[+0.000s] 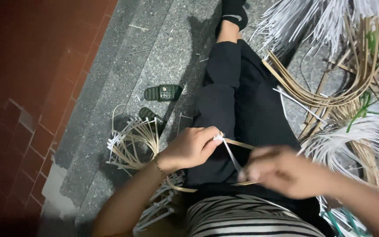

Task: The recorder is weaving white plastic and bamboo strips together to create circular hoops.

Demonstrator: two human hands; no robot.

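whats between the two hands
In the head view, a thin white strip and a tan strip span the gap between the left hand and right hand, over black trousers.

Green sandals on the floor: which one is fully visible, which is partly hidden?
The farther sandal lies in full view on the grey stone floor. The nearer sandal is partly covered by the bundle of tan strips.

No packages, labels, signs or screens are showing anywhere in this view.
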